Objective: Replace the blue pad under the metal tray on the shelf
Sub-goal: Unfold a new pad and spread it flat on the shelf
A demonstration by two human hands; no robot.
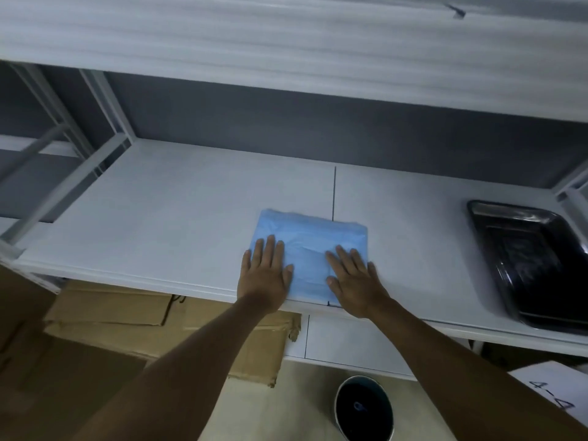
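A folded blue pad [307, 237] lies flat on the white shelf [178, 211], near its front edge at the middle. My left hand [265, 275] rests palm down on the pad's left edge, fingers spread. My right hand [354, 280] presses flat on the pad's right front corner, fingers apart. Neither hand grips anything. The dark metal tray [534, 265] sits directly on the shelf at the far right, well apart from the pad, with no pad visible under it.
An upper shelf [286, 52] overhangs close above. White frame posts [105, 100] stand at the left. Cardboard boxes [159, 319] sit on the lower level at left. A round dark bin [364, 405] stands on the floor below. A labelled white box [553, 396] is at lower right.
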